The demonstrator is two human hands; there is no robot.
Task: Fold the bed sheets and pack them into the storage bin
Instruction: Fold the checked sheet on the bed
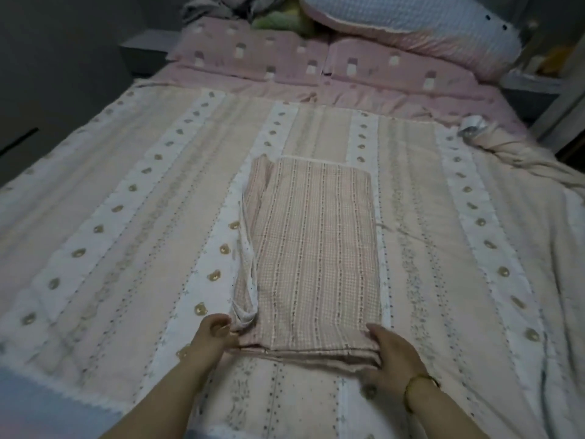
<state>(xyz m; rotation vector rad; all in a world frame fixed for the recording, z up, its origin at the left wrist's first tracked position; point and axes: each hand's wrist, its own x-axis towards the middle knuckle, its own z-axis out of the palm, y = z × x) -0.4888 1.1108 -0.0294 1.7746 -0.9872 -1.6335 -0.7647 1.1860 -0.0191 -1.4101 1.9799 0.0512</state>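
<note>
— What is the grip doing?
— The left hand (218,335) has its fingers curled and pinches the near left corner of the folded sheet (316,255). The right hand (392,356) clasps the near right corner, fingers on top, thumb at the near edge
— And where is the sheet?
— Flat on the bed (395,99), a long pink checked rectangle running from the hands toward the far end, several layers thick at its near edge. A looser white strip (248,248) of it shows along its left side
— What is under it?
— A quilt (126,248) in pale pink and white stripes with small bear figures, spread over most of the bed
— Further out?
— A thin bracelet (418,384) on the right wrist. At the far end a left pillow (253,55) and a right pillow (395,64), both pink, lie side by side, and a pale blue cushion (411,20) rests on the right one. Near the quilt's far right corner lies a bunched-up cloth (506,153)
</note>
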